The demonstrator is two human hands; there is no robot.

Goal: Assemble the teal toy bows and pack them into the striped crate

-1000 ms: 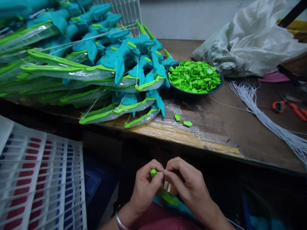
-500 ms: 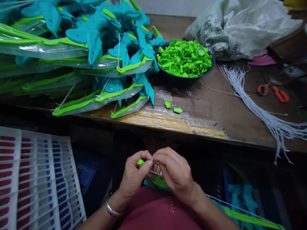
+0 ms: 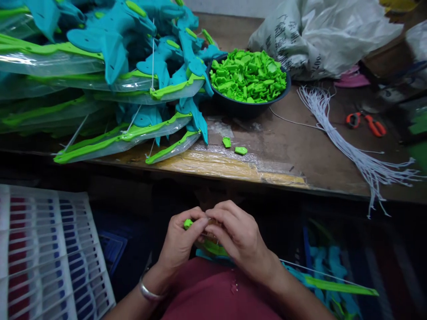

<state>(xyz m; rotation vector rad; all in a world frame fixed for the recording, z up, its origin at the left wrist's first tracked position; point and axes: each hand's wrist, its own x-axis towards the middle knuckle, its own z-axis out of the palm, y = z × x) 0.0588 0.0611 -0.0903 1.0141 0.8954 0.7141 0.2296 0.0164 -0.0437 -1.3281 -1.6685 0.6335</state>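
In front of my maroon shirt, my left hand is closed, with a small green plastic piece showing between thumb and forefinger. My right hand pinches beside it, fingertips nearly touching the left ones. A thin white cord shows below the fingers; its end is hidden by them. Under both hands a turquoise and green toy bow lies across my lap. Its green limb sticks out past my right forearm, with a white string stretched along it.
Many turquoise and green toy bows are piled on the workbench. A dark bowl holds green pieces, and two loose green pieces lie before it. White cords, orange-handled cutters, a white sack and a plastic crate surround me.
The view has shifted slightly, so the bench and its things sit a little further left. My right fingers have moved slightly around the cord; both hands stay together at the same place.
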